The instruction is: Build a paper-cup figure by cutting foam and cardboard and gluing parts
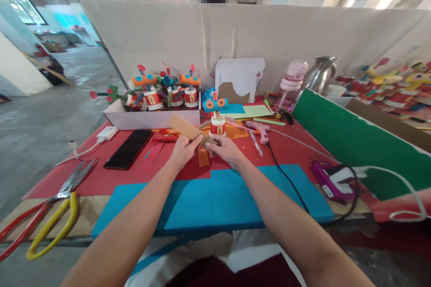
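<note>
Between my hands is a tan cardboard strip (185, 126), slanting up to the left. My left hand (184, 151) pinches its middle with thumb and fingers. At the lower end my right hand (228, 150) also has its fingers closed on the strip. Just behind them stands a paper-cup figure (217, 126) with a coiled neck and a blue head (215, 105) bearing orange ring eyes. The hands partly cover the cup's base. A small orange paper piece (203, 158) lies below the fingers.
Large scissors (67, 193), a phone (128, 149) and a charger (107, 133) lie on the left. A white box (151, 119) holds several cup figures. To the right are a pink glue gun (259, 130), a pen (256, 144), a purple power strip (332, 181) and a green box (357, 143).
</note>
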Tool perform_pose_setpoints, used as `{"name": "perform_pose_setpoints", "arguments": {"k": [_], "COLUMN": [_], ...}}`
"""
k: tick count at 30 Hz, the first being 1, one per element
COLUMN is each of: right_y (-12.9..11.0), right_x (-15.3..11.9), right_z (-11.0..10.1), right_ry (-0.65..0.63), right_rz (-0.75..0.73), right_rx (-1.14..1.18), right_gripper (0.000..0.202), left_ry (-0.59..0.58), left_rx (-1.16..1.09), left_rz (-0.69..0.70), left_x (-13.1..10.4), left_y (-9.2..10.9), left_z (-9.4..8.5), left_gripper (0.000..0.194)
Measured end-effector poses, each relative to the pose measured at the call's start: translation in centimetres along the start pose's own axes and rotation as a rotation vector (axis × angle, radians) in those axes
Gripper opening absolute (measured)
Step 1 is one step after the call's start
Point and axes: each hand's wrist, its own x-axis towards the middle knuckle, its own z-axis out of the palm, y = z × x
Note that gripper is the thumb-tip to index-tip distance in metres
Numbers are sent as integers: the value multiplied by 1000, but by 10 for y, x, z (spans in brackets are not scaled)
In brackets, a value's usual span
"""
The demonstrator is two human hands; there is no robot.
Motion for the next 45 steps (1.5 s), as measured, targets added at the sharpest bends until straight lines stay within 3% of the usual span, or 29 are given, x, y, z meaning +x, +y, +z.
{"name": "perform_pose_setpoints", "arguments": {"k": [9, 18, 21, 25, 27, 31, 35, 41, 45], "right_y": [7, 13, 15, 19, 19, 17, 17, 15, 14], "right_x": [2, 6, 6, 6, 5, 6, 6, 5, 4], "right_z": [-1, -1, -1, 1, 1, 2, 5, 3, 5], "right_ry": [-7, 103, 134, 147, 156, 112, 64, 74, 118], "right_rz": [8, -43, -62, -41, -38, -12, 22, -43, -17], "right_rx": [-20, -124, -163, -138, -114, -12, 36, -53, -48], "right_gripper": [15, 17, 19, 19, 18, 14, 11, 14, 13], "left_ry": [-59, -79, -42, 74, 84, 120, 93, 42, 45], "left_rx": [-30, 53, 187, 424, 483, 436, 325, 212, 316], "left_rz": [-30, -84, 29, 306, 354, 270, 202, 90, 136], "left_x": [-1, -2, -1, -3, -3, 1, 6, 8, 2], "left_y": [3, 2, -5, -15, -17, -16, -17, -16, -14], "left_z": [2, 0, 1, 6, 8, 6, 3, 0, 1], "left_gripper": [45, 43, 45, 33, 33, 47, 43, 38, 40]}}
